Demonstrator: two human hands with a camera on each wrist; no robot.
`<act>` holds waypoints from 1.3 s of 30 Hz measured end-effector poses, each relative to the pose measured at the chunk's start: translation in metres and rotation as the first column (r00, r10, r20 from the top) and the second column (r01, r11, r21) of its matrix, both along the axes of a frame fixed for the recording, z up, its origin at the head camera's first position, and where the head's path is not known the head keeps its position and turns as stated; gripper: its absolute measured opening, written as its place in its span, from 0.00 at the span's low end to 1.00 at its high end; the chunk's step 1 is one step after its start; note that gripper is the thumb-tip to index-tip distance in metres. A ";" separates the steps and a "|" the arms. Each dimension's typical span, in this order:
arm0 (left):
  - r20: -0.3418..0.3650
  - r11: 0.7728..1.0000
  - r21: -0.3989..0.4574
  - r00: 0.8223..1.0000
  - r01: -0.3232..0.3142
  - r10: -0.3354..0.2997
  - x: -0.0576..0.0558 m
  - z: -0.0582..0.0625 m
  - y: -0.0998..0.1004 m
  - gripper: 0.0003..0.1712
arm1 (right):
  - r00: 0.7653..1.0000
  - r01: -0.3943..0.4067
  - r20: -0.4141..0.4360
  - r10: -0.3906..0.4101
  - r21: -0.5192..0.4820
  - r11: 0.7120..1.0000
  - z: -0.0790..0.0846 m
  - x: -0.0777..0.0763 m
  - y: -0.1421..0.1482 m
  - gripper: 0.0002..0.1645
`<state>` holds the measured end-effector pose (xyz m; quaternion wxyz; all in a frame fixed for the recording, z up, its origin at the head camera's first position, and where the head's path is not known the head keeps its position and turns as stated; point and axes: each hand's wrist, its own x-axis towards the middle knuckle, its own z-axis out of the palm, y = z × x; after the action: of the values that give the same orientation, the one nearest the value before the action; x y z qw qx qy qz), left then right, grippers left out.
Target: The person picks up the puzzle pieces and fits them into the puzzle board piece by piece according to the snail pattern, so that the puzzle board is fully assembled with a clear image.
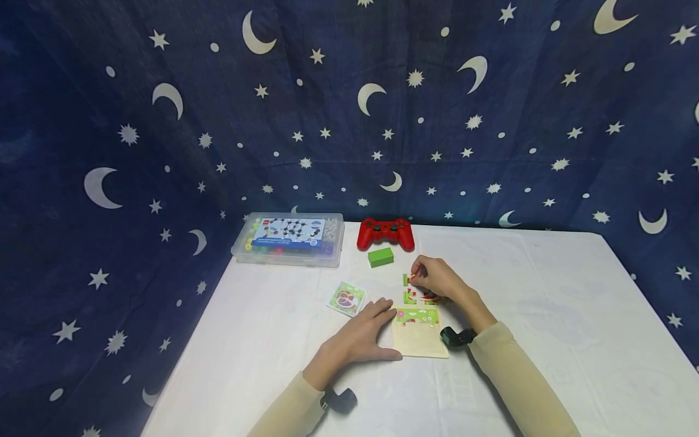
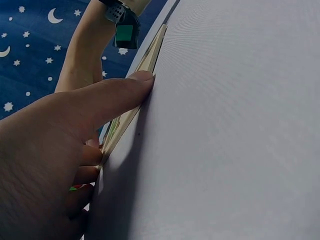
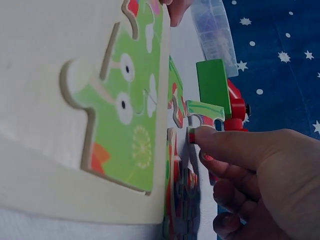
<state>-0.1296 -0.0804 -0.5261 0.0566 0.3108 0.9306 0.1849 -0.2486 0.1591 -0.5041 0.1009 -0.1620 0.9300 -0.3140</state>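
My left hand (image 1: pixel 357 337) rests at the left side of a wooden puzzle board (image 1: pixel 420 345), fingers extended. Its thumb (image 2: pixel 122 95) touches the board's near edge. Joined green pieces with cartoon eyes (image 3: pixel 122 107) fill the board's far strip; bare wood shows below. Beyond the board, my right hand (image 1: pixel 441 280) pinches a puzzle piece (image 3: pixel 192 135) between thumb and forefinger; the fingers hide most of it. Several loose green-and-red puzzle pieces (image 1: pixel 409 297) lie around and under that hand, just past the board.
A square picture card (image 1: pixel 347 298) lies left of the board. Farther back are a green block (image 1: pixel 380 257), a red game controller (image 1: pixel 385 234) and a clear plastic case (image 1: pixel 289 240) of colored parts. A starry blue curtain (image 1: pixel 338 109) hangs behind the white table (image 1: pixel 546 315).
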 end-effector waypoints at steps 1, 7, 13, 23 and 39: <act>0.000 1.000 0.001 1.000 0.000 0.000 0.000 0.000 0.000 0.53 | 1.000 -0.003 -0.002 0.003 -0.010 1.000 0.000 0.001 0.000 0.10; 0.013 1.000 0.003 1.000 -0.006 0.006 0.001 0.000 0.000 0.53 | 1.000 -0.015 -0.019 0.014 -0.048 0.999 0.002 0.007 0.003 0.07; 0.022 1.000 0.005 1.000 -0.009 0.009 0.001 0.001 0.000 0.53 | 0.999 -0.014 -0.050 0.011 -0.066 0.998 0.004 0.017 0.006 0.05; 0.007 1.000 0.007 1.000 -0.005 0.005 0.001 -0.001 -0.002 0.54 | 0.999 -0.031 -0.026 0.028 -0.106 0.994 0.009 0.037 0.005 0.03; -0.018 1.000 0.001 1.000 0.002 -0.002 -0.001 -0.003 -0.002 0.53 | 0.992 -0.098 -0.088 0.086 -0.138 0.986 0.006 0.068 -0.001 0.03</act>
<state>-0.1303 -0.0821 -0.5291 0.0481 0.3134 0.9306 0.1827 -0.1803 0.1585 -0.4986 0.0655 -0.2241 0.9003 -0.3674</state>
